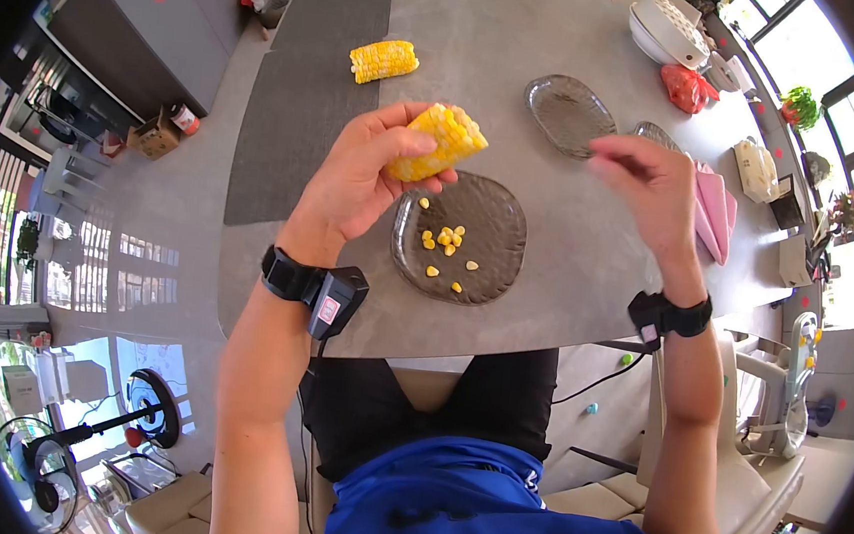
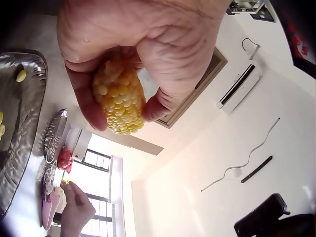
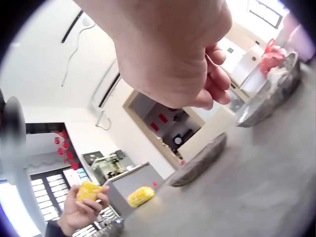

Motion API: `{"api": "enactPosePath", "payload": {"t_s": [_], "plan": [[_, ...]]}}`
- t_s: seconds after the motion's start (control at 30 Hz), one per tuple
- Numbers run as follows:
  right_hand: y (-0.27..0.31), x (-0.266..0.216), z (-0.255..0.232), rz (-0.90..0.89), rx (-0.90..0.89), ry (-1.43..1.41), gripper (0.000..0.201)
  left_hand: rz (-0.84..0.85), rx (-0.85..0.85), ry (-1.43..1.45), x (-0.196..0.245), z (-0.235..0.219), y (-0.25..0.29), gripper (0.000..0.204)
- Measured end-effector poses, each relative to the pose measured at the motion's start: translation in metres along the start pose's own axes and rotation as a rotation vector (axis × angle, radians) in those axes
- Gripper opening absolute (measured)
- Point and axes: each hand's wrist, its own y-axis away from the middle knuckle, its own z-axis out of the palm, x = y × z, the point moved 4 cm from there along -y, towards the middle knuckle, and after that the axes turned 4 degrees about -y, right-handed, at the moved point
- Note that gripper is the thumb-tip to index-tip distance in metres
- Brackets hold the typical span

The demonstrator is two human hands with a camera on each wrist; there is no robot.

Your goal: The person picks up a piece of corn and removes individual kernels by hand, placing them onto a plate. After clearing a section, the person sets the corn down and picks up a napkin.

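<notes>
My left hand (image 1: 359, 176) grips a piece of corn on the cob (image 1: 442, 143) between thumb and fingers, above the near dark glass plate (image 1: 494, 242). Several loose corn kernels (image 1: 446, 238) lie in that plate. In the left wrist view, the lower end of the cob (image 2: 123, 106) shows tight rows of yellow kernels. My right hand (image 1: 659, 190), partly blurred, is raised to the right, its fingers loosely bent and nothing visible in them. It overlaps the near end of an oval glass dish (image 1: 570, 113) in the head view.
A second corn piece (image 1: 384, 62) lies at the back left, by the edge of a dark grey table strip (image 1: 298, 126). Farther right are another glass dish (image 1: 655, 134), a folded pink cloth (image 1: 714, 214), a red bag (image 1: 687, 89) and white containers (image 1: 666, 35).
</notes>
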Motion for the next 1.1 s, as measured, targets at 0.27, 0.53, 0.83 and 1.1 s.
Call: {"api": "enactPosePath", "payload": {"t_s": [0.27, 0.53, 0.83, 1.1], "plan": [[-0.011, -0.056, 0.084, -0.290, -0.127, -0.241, 0.021, 0.001, -0.038, -0.005, 0.005, 0.004, 0.003, 0.050], [-0.012, -0.042, 0.090, -0.192, -0.104, -0.231, 0.015, 0.006, 0.032, -0.266, 0.001, 0.008, 0.000, 0.052], [-0.011, -0.019, 0.099, -0.109, -0.122, -0.279, 0.014, 0.005, 0.036, -0.223, -0.003, 0.004, -0.003, 0.043], [-0.012, -0.007, 0.106, -0.070, -0.156, -0.366, 0.014, -0.019, 0.052, -0.244, -0.006, -0.001, -0.004, 0.042]]}}
